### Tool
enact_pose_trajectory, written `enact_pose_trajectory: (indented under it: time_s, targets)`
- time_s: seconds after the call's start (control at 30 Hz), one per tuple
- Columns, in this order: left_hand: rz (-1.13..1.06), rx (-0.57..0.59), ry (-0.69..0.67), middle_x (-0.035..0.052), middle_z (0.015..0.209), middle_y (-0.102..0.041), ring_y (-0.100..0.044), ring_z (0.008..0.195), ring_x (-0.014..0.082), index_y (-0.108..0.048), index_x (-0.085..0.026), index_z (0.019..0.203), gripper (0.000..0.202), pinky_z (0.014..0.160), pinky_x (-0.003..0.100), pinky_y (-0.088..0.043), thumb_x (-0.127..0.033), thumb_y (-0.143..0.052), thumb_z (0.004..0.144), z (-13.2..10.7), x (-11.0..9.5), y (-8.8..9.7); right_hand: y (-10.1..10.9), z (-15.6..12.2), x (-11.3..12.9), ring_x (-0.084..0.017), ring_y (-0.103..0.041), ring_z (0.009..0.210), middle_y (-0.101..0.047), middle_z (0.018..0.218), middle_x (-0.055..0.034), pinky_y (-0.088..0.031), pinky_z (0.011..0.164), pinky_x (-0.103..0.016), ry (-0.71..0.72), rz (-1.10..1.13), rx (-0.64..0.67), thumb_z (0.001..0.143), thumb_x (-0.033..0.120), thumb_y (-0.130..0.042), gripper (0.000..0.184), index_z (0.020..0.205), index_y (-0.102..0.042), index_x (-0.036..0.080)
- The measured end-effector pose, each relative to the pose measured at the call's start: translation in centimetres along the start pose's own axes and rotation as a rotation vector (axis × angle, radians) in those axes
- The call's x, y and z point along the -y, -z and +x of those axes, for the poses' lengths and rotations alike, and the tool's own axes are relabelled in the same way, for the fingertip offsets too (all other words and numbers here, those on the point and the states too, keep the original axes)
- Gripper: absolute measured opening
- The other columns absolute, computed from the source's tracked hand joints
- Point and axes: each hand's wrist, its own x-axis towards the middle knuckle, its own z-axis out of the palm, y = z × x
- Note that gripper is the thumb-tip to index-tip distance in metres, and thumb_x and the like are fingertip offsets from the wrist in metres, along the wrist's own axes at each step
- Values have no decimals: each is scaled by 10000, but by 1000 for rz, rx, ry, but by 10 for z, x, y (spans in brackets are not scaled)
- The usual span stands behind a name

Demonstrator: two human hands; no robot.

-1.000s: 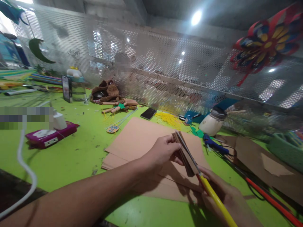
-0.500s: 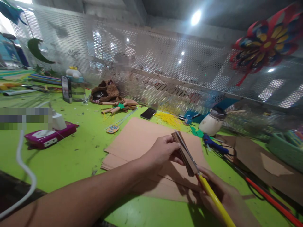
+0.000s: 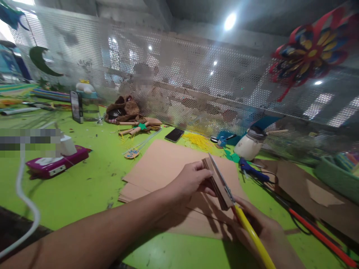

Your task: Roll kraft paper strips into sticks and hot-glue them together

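Observation:
My left hand is closed on a narrow stack of brown paper strips, pinched between thumb and fingers and tilted. In my right hand are scissors with yellow and red handles, the fingers wrapped round them. The scissor blades lie along the right edge of the stack; whether they cut into it I cannot tell. Under both hands, large sheets of brown paper lie piled on the green table.
Left stands a purple power strip with a white cable. Behind the paper are a black phone and yellow shreds. To the right lie a blue glue gun, a white jar, brown cardboard and a green basket.
The scissor blades have shifted slightly and now lie closer along the stack's right edge. Both hands stay in nearly the same place; the view has shifted a little.

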Motion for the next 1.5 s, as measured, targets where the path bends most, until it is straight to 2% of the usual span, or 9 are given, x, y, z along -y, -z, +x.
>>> enact_pose_trajectory:
  time_s: [0.23,0.4,0.53,0.67,0.73,0.97,1.17,1.3,1.5]
  targets:
    - [19,32,6,31,655,-598,-573,544,115,-551,-123,772,77,576,257,-489,-188,-545,731,-3,-4,0,36,27,-7,-259,-639,907,-660,1048,-108,-518,793,-350,19,-399,-25,667,301,-611,480,1126,-620,161]
    - [22,61,37,59,694,-609,-603,630,147,-526,-133,777,86,613,272,-485,-216,-515,761,-3,-2,2,56,47,-32,-257,-628,733,-642,833,-107,-503,676,-380,63,-881,-10,793,319,-461,475,1212,-570,124]
    - [-11,72,86,70,701,-611,-618,649,174,-507,-144,823,101,630,318,-500,-235,-490,785,-3,2,6,70,53,-54,-264,-626,820,-648,906,-107,-486,699,-353,87,-966,66,815,362,-456,430,1170,-600,168]
    - [13,83,119,83,703,-624,-613,611,175,-493,-149,870,149,590,328,-506,-288,-481,818,0,5,11,79,49,-37,-317,-594,900,-663,914,-136,-460,781,-428,152,-987,-26,796,420,-489,406,1040,-670,151]
    - [55,100,112,70,686,-616,-611,613,163,-505,-145,864,169,597,307,-504,-308,-503,817,2,6,12,77,47,-12,-298,-599,897,-668,933,-135,-455,808,-425,195,-854,-98,796,408,-502,387,1027,-671,147]
    - [164,216,148,14,626,-580,-552,530,107,-521,-152,803,195,532,233,-454,-347,-524,815,-4,5,4,24,66,57,-177,-600,668,-670,756,-71,-465,538,-263,39,16,167,798,474,-551,430,1033,-658,131]
    - [259,313,182,-24,548,-519,-465,441,71,-516,-161,755,237,466,193,-409,-389,-532,821,-10,8,-2,-2,70,47,-80,-429,459,-599,564,-2,-340,451,-222,20,251,116,681,389,-700,283,755,-690,116]
    - [187,375,256,-4,638,-555,-501,461,70,-531,-154,875,145,495,210,-438,-217,-599,764,-8,11,3,1,68,36,-92,-435,472,-597,567,-1,-326,458,-230,16,274,55,685,356,-707,239,748,-680,128]
    - [138,463,241,53,755,-599,-624,650,162,-490,-139,1008,296,671,365,-519,-215,-633,760,-7,19,9,4,73,25,-98,-449,498,-549,548,20,-353,492,-234,78,279,10,708,359,-697,230,750,-672,134]
